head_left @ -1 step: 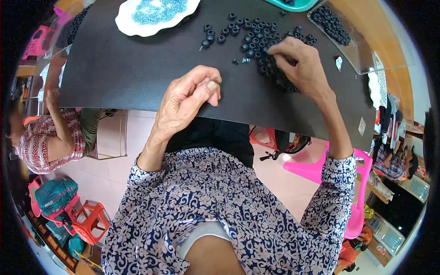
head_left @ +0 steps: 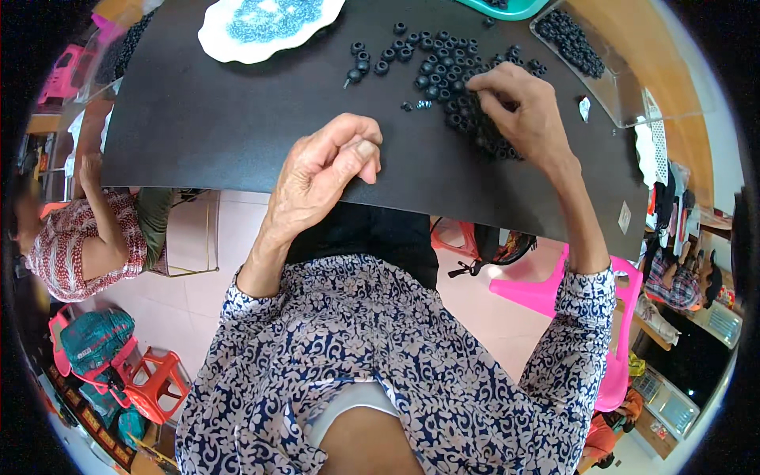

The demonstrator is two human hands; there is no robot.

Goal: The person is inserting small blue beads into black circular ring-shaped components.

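Many round black beads with wide holes lie loose on the dark table. My right hand hovers over the right part of this pile. Its thumb and forefinger curl toward each other at the beads; whatever is between the tips is hidden. My left hand is closed above the table's near edge, thumb pressed on the curled fingers. Anything inside it cannot be made out. Left of the pile, one bead has a small pale tip sticking out. Tiny blue shiny bits lie just below the pile.
A white wavy-edged plate holds small blue beads at the far left. At the far right are a teal tray and a clear bin with black beads. A pink chair stands right; another person sits left.
My right hand has shifted very slightly to the right over the beads. My left hand keeps its place and its curled shape.
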